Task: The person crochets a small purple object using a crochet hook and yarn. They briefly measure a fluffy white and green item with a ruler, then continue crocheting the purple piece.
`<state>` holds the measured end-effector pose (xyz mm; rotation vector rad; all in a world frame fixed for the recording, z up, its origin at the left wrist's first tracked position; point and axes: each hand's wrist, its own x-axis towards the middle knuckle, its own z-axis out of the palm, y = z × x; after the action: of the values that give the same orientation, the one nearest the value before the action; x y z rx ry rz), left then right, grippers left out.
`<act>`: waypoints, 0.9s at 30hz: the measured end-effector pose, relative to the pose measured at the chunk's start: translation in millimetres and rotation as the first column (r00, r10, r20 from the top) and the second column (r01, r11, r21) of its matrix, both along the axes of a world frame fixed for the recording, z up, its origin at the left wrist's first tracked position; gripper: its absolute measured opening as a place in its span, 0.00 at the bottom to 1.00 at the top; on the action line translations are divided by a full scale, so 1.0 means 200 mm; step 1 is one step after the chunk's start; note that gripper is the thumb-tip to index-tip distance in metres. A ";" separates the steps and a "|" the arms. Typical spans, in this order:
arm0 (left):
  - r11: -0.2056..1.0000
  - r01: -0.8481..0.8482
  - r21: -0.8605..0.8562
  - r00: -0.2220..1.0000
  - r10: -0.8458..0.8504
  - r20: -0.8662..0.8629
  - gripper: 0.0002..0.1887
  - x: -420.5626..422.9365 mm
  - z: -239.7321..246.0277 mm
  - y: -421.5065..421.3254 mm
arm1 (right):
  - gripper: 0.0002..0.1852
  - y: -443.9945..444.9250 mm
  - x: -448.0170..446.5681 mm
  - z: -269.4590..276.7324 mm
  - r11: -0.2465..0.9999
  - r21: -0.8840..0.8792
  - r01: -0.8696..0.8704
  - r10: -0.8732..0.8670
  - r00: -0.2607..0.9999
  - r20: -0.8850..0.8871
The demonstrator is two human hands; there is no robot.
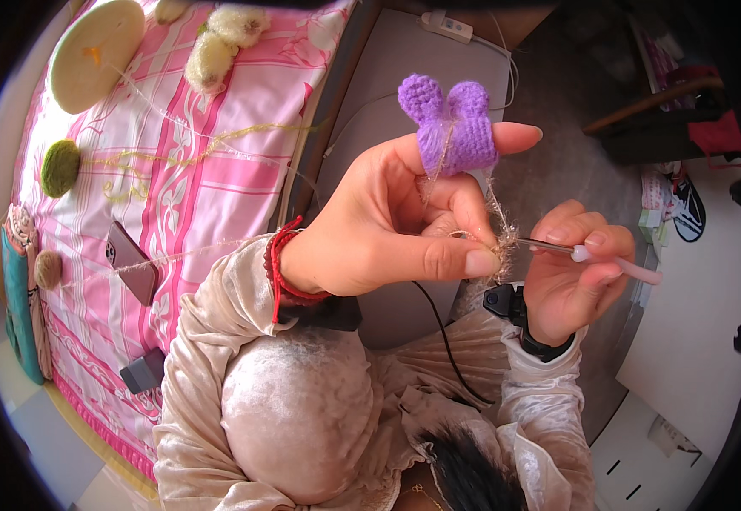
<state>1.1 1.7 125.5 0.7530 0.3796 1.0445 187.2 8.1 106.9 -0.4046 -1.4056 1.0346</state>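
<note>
My left hand (402, 230) pinches a small fuzzy beige crochet piece (504, 252) between thumb and fingers. Around its raised index finger sits a purple crocheted yarn guard (456, 137) with two rounded ears. Beige tinsel yarn (442, 153) crosses the guard and runs down to the piece. My right hand (581, 262) holds a crochet hook (581, 253) with a metal shaft and a pale pink handle. The hook's tip meets the beige piece and is hidden in its fibres. A small beige yarn ball (48, 269) lies far left, its strand leading toward my left wrist.
On the pink patterned bedspread (230, 211) lie a smartphone (133, 263), a green yarn ball (60, 168), a round cream object (97, 57), fuzzy pale pieces (210, 61) and a dark grey box (143, 370). A white power strip (447, 27) rests at the top. A black cable (440, 332) hangs between my arms.
</note>
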 end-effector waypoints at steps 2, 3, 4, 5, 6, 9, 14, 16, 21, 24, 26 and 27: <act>0.999 0.032 0.006 0.999 -0.032 0.023 0.40 0.00 0.01 0.00 | 0.17 -0.01 0.00 0.01 0.978 -0.182 -0.098 0.078 0.991 -0.113; 0.999 0.042 0.022 0.999 -0.042 0.030 0.40 0.00 0.01 0.00 | 0.17 -0.01 0.01 0.02 0.954 -0.250 -0.165 0.110 0.969 -0.220; 0.998 0.012 0.065 1.000 -0.013 0.008 0.39 0.01 0.01 -0.01 | 0.16 -0.02 0.00 0.01 0.934 -0.292 -0.204 0.117 0.950 -0.291; 0.992 -0.022 0.121 1.000 0.025 -0.017 0.38 0.02 0.00 -0.01 | 0.15 -0.03 0.00 0.00 0.974 -0.210 -0.090 0.060 0.988 -0.145; 0.982 -0.050 0.184 0.997 0.061 -0.050 0.37 0.03 0.00 -0.02 | 0.14 -0.04 0.00 0.00 0.995 -0.099 0.001 -0.004 1.000 -0.027; 0.958 -0.059 0.281 0.985 0.101 -0.140 0.38 0.04 -0.01 -0.03 | 0.08 -0.04 0.01 -0.02 0.822 0.547 0.159 -0.410 0.832 0.374; 0.982 -0.003 0.188 0.995 0.022 -0.098 0.41 0.04 -0.01 -0.03 | 0.07 -0.01 -0.03 -0.05 0.794 0.600 0.093 -0.319 0.905 0.281; 0.998 0.024 0.066 1.000 -0.023 -0.010 0.41 0.03 0.00 -0.03 | 0.08 0.00 -0.04 -0.06 0.884 0.455 0.108 -0.189 0.973 0.135; 0.999 0.012 -0.037 1.000 -0.011 0.015 0.38 0.00 0.02 -0.02 | 0.15 -0.02 -0.02 -0.01 0.988 -0.148 -0.045 0.016 0.981 -0.191; 0.995 -0.029 0.097 1.000 0.029 0.004 0.35 0.02 0.00 -0.02 | 0.14 -0.05 -0.02 0.00 0.889 -0.383 -0.252 0.056 0.889 -0.454; 0.935 -0.101 0.339 0.991 0.126 -0.053 0.31 0.05 -0.02 0.00 | 0.13 -0.06 -0.03 0.00 0.974 -0.223 -0.031 -0.003 0.989 -0.149; 0.885 -0.146 0.442 0.969 0.217 -0.114 0.29 0.06 -0.03 0.00 | 0.12 -0.06 -0.03 0.00 0.991 -0.127 0.043 -0.041 0.999 0.018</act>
<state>12.2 1.7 119.9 1.2248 0.3652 1.2696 181.3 -4.6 107.3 -0.5340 -1.3435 1.0919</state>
